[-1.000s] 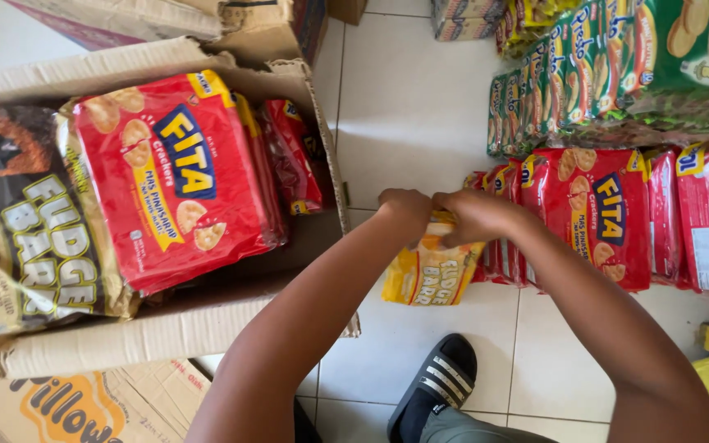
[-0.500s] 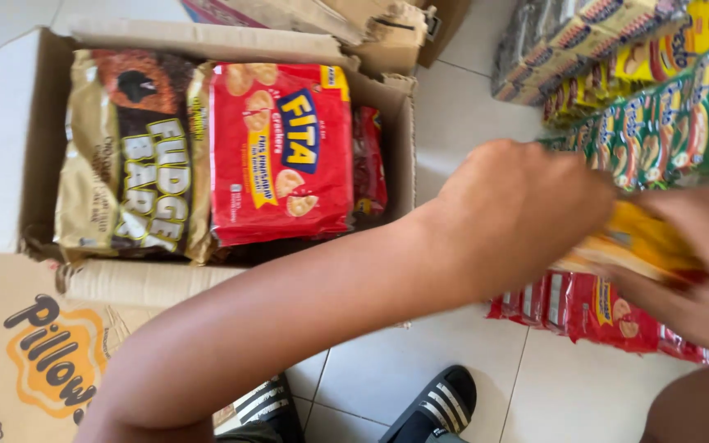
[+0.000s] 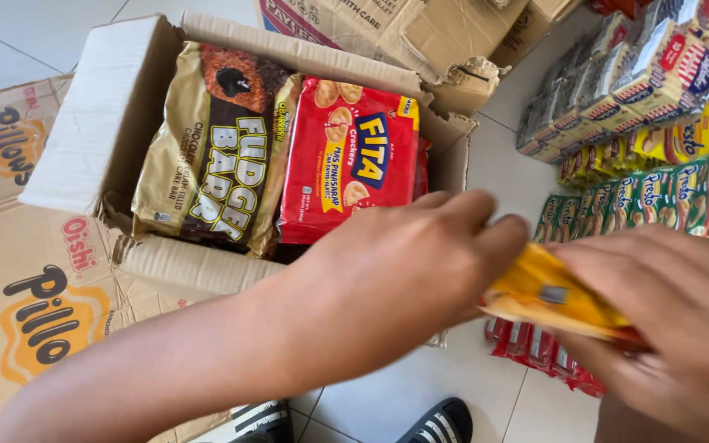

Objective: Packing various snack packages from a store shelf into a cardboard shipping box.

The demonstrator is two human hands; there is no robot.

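Observation:
Both of my hands hold one yellow snack pack (image 3: 553, 297) above the tiled floor. My left hand (image 3: 404, 262) grips its left end with the fingers curled over the top. My right hand (image 3: 674, 320) clasps its right end from the side and below. To the upper left stands an open cardboard box (image 3: 84, 123). Inside it lie a brown and gold cake-bar bag (image 3: 211, 148) and a red cracker pack (image 3: 346, 160), side by side.
Rows of green, yellow, red and grey snack packs (image 3: 658, 139) are stacked along the right. Red packs (image 3: 543, 353) lie on the floor under the held pack. Flattened printed cardboard (image 3: 34, 303) covers the left floor. More boxes (image 3: 387, 33) stand behind. Black striped sandals (image 3: 436, 422) sit at the bottom edge.
Both hands lifted the yellow pack off the floor pile and carried it up close to the camera. The view swung so the open box now sits centre-left.

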